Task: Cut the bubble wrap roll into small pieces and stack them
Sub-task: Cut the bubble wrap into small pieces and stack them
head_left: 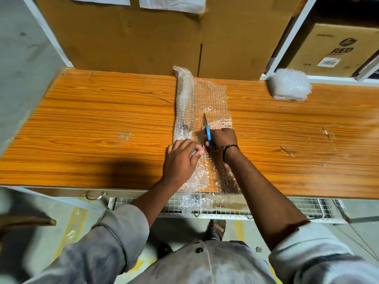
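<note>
Roll: the long, clear bubble wrap roll [184,103] lies lengthwise across the orange wood-grain table [102,119], with its near end overhanging the front edge
Loose sheet: a flat clear bubble wrap sheet [212,97] is spread to the right of the roll and appears joined to it
Scissors: the blue-handled steel scissors [207,130] sit on the sheet just beside the roll, tips pointing away; how far the blades are apart cannot be told
Right hand: the right hand [223,138] is wrapped around the scissor handles
Left hand: the left hand [180,160] holds the roll's near part with curled fingers, fingertips close to the scissors
Finished pieces: a stack of cut bubble wrap pieces [289,85] rests at the table's right rear, well apart
Background: brown cardboard boxes [133,37] stand behind the table
Step in hand: probably a cut along the sheet, parallel to the roll
Risk, wandering cut: the soft film may bunch between the blades
Risk, roll shift: the overhanging end may drag the roll if the hold loosens
Risk, fingers: the left fingertips are close to the blade line
</note>
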Motion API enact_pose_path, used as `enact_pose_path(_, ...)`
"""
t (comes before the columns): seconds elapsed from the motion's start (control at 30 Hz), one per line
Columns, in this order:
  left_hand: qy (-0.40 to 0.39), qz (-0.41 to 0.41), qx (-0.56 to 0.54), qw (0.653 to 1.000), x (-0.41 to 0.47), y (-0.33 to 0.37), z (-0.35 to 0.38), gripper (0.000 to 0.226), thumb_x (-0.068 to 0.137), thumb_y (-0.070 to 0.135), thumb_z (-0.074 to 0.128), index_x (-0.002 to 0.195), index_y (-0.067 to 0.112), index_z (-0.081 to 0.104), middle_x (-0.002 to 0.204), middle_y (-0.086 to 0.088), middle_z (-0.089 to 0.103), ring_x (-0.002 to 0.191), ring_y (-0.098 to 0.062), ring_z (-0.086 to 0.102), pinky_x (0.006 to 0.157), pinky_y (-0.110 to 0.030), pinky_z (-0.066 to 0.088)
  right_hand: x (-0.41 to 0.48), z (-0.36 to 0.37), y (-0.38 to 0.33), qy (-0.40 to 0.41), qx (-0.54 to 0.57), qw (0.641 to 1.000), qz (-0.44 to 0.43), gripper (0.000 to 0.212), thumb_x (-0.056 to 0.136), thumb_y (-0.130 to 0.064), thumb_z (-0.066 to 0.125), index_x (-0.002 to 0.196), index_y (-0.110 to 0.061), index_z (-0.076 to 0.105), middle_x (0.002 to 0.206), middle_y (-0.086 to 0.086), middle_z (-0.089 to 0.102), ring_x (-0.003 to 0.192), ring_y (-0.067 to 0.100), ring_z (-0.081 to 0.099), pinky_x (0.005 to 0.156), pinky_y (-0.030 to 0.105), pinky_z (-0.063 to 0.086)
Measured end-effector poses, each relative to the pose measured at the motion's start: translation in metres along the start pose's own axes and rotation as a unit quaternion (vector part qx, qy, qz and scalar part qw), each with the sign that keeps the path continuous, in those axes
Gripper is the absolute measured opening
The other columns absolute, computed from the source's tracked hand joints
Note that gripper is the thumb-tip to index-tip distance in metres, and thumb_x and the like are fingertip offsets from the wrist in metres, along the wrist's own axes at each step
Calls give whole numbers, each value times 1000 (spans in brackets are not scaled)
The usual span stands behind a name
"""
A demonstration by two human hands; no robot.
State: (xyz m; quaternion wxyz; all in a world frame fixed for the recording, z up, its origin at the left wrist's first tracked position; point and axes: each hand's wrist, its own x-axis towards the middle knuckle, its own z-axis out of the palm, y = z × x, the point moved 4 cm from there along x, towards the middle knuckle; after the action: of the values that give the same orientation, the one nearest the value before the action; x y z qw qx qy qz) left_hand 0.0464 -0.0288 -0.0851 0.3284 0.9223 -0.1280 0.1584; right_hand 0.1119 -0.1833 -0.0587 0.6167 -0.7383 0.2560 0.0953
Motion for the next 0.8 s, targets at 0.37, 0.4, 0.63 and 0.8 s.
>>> enact_pose_path(0.37,-3,-4,13,1000,1,2,-1,3,100,31,59,98,31,60,110,16,63,105,-14,53,85,-35,35,27,6,-27,-4,-15,1000,-1,15,81,-19,77,73,-7,72,61,13,66,47,24,58,47,27,41)
enact_pose_path(0.4,-3,-3,15,1000,1,2,0,2,100,31,60,97,31,60,109,17,62,104,-14,53,84,-34,34,31,5,-28,2,-18,1000,-1,14,82,-14,75,73,-6,68,62,14,64,49,24,58,51,30,43)
enact_pose_path(0.63,49,0,58,997,11,9,-7,14,98,38,57,102,30,68,110,13,64,104,-15,54,83,-37,37,43,1,-19,-1,-15,1000,3,14,85,-6,64,73,-8,57,61,14,63,58,28,63,61,36,45)
enact_pose_path(0.8,78,-49,89,992,86,15,-12,15,96,30,61,108,29,68,119,7,67,113,-20,52,89,-37,36,50,1,-10,-21,21,999,13,32,80,-18,77,102,-10,55,58,7,66,44,18,62,51,29,48)
